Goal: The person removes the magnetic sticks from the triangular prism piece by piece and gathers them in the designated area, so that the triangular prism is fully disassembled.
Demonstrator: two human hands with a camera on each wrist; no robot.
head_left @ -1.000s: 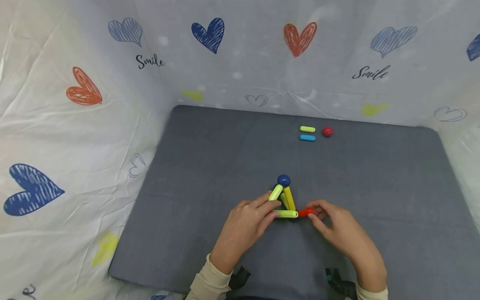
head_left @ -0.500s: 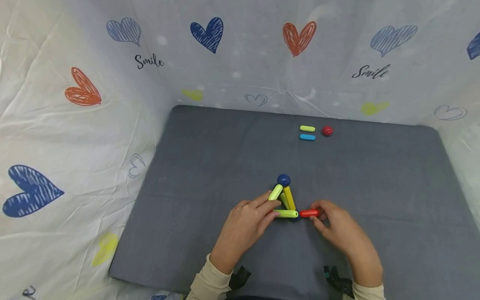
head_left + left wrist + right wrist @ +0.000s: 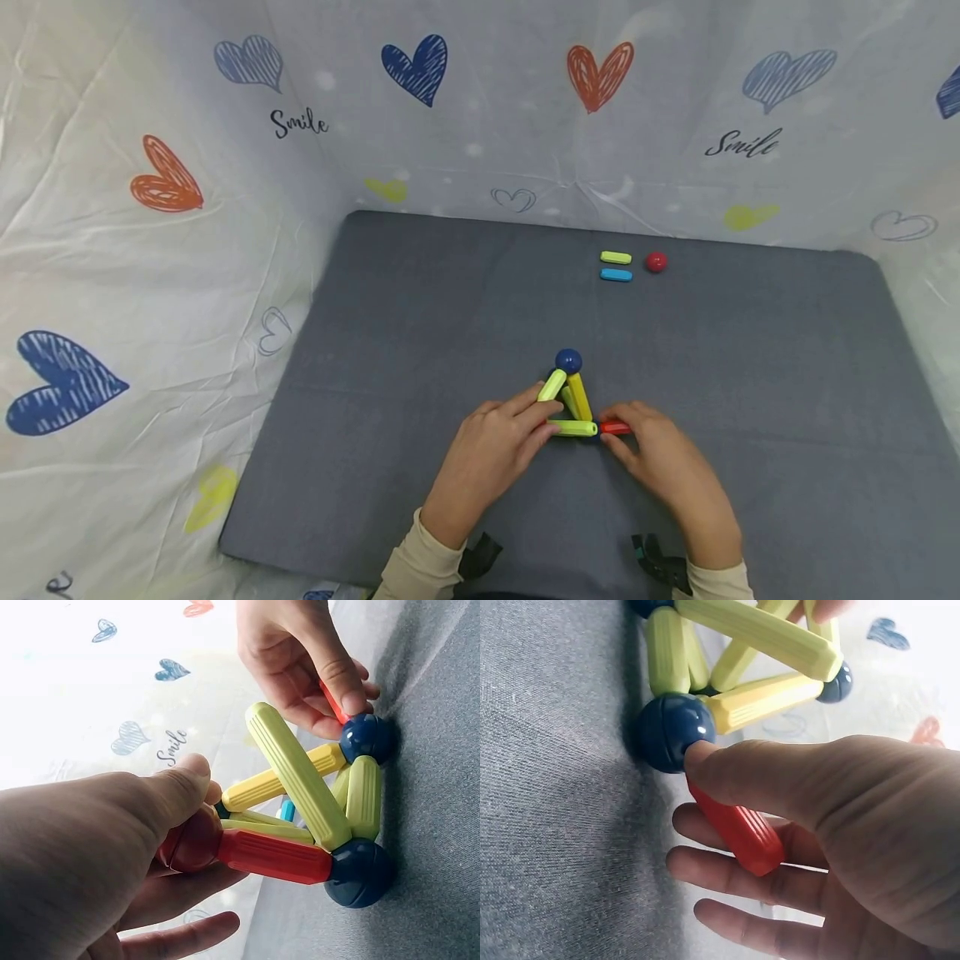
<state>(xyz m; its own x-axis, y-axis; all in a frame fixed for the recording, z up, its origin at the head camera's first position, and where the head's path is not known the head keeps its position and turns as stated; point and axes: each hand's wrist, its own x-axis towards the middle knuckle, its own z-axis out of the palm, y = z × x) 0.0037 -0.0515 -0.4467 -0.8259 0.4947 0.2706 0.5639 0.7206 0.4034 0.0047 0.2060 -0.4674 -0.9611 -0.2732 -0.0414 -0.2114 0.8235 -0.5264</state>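
In the left wrist view my left hand (image 3: 90, 847) grips a dark red ball (image 3: 193, 838), from which a red rod (image 3: 276, 856) runs to a dark blue ball (image 3: 360, 873). Light green rods (image 3: 300, 776) and a yellow rod (image 3: 285, 778) join further blue balls in one structure on the mat. My right hand (image 3: 832, 810) pinches a bright red rod (image 3: 739, 829) between thumb and fingers; its end meets a blue ball (image 3: 673, 733), and the thumb tip touches that ball. At the structure's far corner in the head view is a blue ball (image 3: 568, 361).
On the grey mat (image 3: 450, 292), toward its back edge, lie a light green rod (image 3: 616, 258), a blue rod (image 3: 617, 275) and a red ball (image 3: 656, 262). A heart-patterned white cloth (image 3: 480, 108) rises behind the mat and covers its left side.
My right hand first drew back slightly along the red rod, then moved left and now holds it closer to the blue ball. My left hand has stayed in place.
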